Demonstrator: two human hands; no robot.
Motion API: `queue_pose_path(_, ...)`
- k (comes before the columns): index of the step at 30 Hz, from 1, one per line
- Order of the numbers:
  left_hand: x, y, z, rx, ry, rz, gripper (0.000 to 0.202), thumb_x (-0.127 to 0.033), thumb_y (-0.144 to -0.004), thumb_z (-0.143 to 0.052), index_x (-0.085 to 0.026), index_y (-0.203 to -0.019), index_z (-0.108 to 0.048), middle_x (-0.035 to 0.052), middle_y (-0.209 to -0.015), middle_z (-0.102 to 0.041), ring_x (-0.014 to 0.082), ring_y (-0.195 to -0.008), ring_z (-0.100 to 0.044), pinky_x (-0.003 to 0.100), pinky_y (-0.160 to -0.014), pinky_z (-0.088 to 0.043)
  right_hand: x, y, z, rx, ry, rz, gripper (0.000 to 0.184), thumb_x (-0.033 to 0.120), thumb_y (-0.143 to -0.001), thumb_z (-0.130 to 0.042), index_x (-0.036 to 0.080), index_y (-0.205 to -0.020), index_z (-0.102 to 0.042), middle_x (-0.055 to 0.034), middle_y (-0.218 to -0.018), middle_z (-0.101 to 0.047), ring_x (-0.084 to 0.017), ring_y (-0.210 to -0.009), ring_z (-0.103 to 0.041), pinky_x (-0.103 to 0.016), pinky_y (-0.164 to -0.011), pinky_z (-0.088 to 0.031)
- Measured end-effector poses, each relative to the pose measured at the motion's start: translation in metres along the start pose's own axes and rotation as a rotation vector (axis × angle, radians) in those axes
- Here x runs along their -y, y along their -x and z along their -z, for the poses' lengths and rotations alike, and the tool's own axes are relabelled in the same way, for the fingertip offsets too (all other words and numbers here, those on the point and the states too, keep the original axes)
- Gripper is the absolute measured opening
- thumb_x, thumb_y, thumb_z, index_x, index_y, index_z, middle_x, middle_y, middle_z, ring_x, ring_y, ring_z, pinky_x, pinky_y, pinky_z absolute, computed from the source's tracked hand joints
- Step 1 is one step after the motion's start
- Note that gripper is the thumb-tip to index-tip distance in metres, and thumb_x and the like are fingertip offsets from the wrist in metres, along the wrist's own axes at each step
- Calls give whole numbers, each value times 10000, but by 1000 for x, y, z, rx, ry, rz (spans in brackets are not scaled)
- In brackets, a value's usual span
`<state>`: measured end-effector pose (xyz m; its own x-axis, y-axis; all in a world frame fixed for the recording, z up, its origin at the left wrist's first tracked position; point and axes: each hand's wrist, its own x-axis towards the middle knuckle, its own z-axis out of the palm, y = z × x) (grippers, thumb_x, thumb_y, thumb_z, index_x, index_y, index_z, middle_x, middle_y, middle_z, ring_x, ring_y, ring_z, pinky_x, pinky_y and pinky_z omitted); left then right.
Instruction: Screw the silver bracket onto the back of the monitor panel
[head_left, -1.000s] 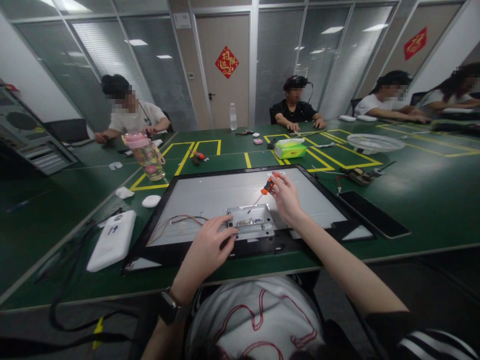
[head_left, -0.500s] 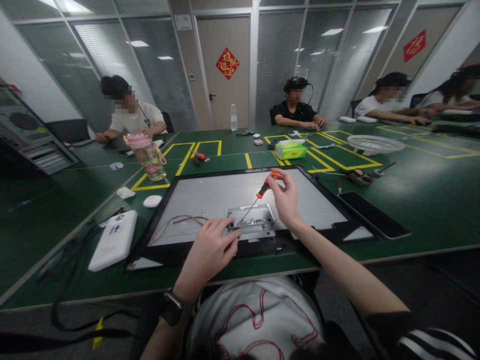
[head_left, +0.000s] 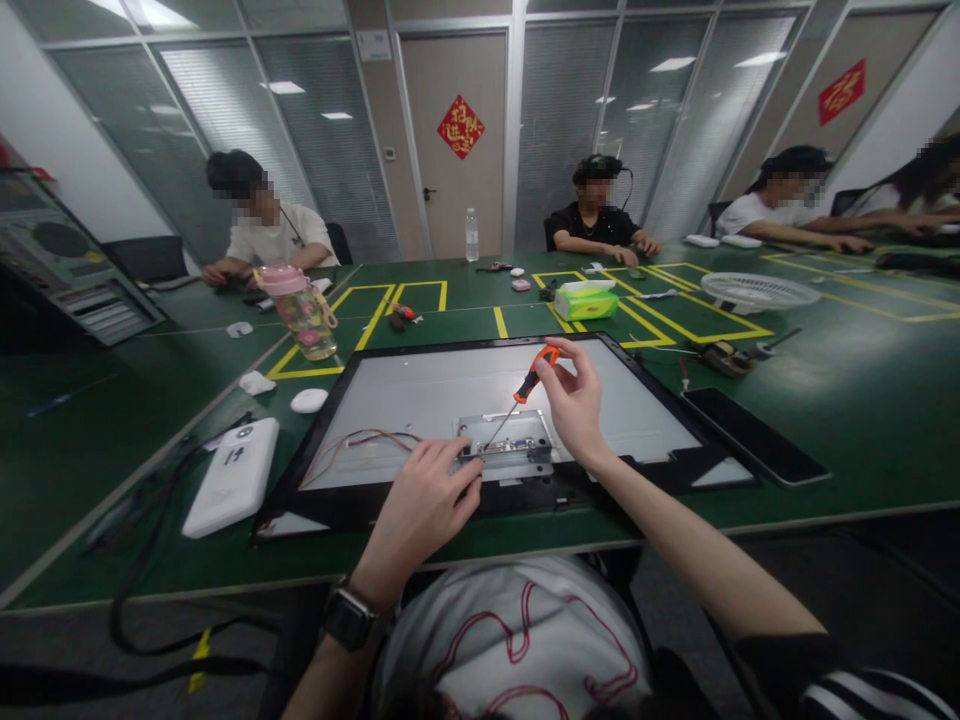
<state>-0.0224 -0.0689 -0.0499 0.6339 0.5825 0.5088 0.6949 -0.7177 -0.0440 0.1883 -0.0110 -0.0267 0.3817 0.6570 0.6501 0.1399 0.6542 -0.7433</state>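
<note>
A display panel [head_left: 390, 385] with a black frame lies on the table, its grey back facing up. Near its front edge is a shallow metal recess with a narrow metal bracket [head_left: 517, 450] bearing small connectors. My left hand [head_left: 431, 490] has its fingertips closed around the bracket's left end, which they partly cover. Between the fingers of my right hand [head_left: 574, 405] is an orange and black screwdriver [head_left: 531, 380], held by the top of its handle. Its shaft slants down left, with the tip at the bracket close to my left fingertips. Thin wires [head_left: 367, 437] run left of the bracket.
Left of the panel lie a white power bank [head_left: 232, 480], a white round case [head_left: 309, 400] and a drink bottle [head_left: 304, 320]. A black phone [head_left: 754, 435] is at the right. Beyond are a green tissue pack [head_left: 586, 300] and a white fan grille [head_left: 759, 291]. Several people sit across the table.
The view has shifted slightly, so everything sits a little further right. Both hands and the screwdriver keep nearly the same pose over the bracket.
</note>
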Motion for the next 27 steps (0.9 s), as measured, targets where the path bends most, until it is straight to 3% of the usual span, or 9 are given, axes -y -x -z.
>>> queue_pose_path(8,1,1,1,77,15,25,177,-232,-905,-549,-199,-1011,-686,119,-1210,-646,279,-1046,-614,481,-898,-502,-3,1,1,30,18,41,208,266,-874,-621,230,-1078,-613,-47,-1015,-592,-165,-849,-618,-321,-756,-562)
queue_pose_path(16,0,2,0,29,40,31,204,-254,-878,-572,-180,-1027,-693,122,-1190,-672,276,-987,-647,477,-872,-525,-1,6,-1,56,3,149,211,234,-878,-628,247,-1089,-618,-55,-1048,-570,-170,-884,-611,-327,-768,-561)
queue_pose_path(27,1,5,-2,-35,98,51,191,-242,-872,-552,-175,-973,-699,116,-1145,-691,274,-972,-665,465,-850,-551,0,12,-2,131,-5,163,236,208,-875,-631,251,-1107,-618,-47,-1038,-566,-174,-902,-607,-343,-790,-561)
